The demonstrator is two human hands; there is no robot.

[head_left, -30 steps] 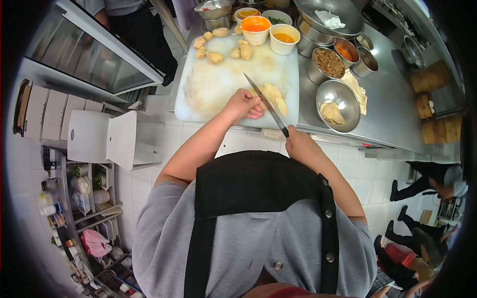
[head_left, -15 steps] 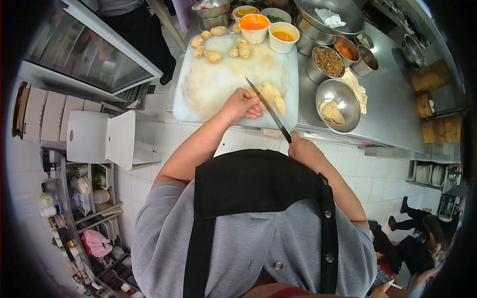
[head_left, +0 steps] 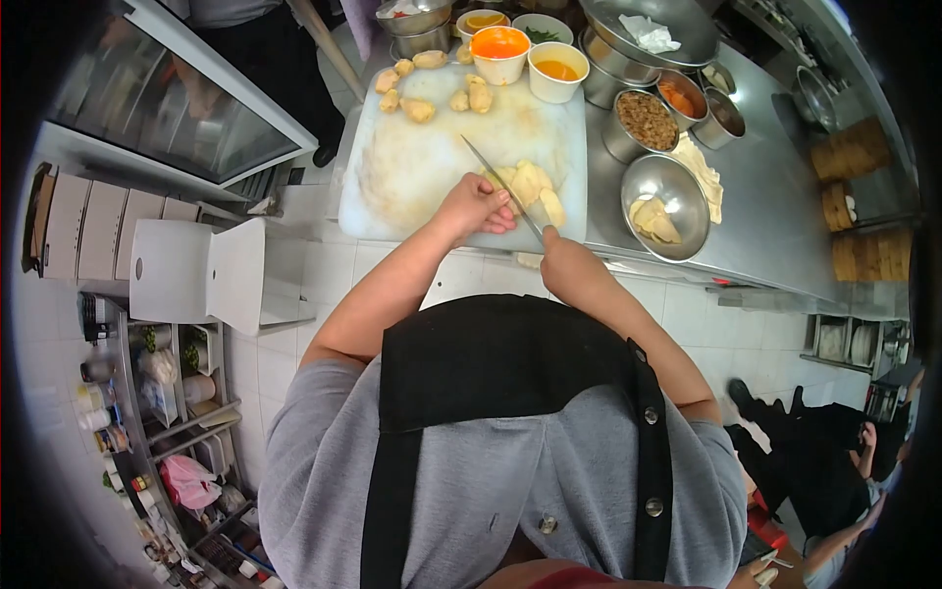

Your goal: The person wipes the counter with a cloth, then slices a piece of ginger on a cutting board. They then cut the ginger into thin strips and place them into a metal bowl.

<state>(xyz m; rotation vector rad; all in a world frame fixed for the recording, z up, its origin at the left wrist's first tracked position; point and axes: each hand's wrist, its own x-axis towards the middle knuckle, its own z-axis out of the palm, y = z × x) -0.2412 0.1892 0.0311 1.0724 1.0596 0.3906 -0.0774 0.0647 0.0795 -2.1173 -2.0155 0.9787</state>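
My right hand (head_left: 573,267) is wrapped around the handle of a kitchen knife (head_left: 494,174), its blade pointing up and left across the near part of a white cutting board (head_left: 412,167). Just left of the blade, my left hand (head_left: 475,208) has its fingers curled over what looks like a piece of ginger, mostly hidden by the fingers. Pale ginger slices (head_left: 531,184) lie in a pile to the right of the blade. Several knobs of peeled ginger (head_left: 418,110) sit along the board's far edge.
A steel bowl (head_left: 693,218) with pale slices stands right of the board. Behind it are a pot of brown mince (head_left: 647,120) and other steel containers. Cups of orange sauce (head_left: 500,43) and yellow liquid (head_left: 557,72) occupy the board's far right corner. People stand in the background.
My right hand and the knife have moved left and slightly up, so the blade is closer to my left hand. My left hand has stayed almost in place.
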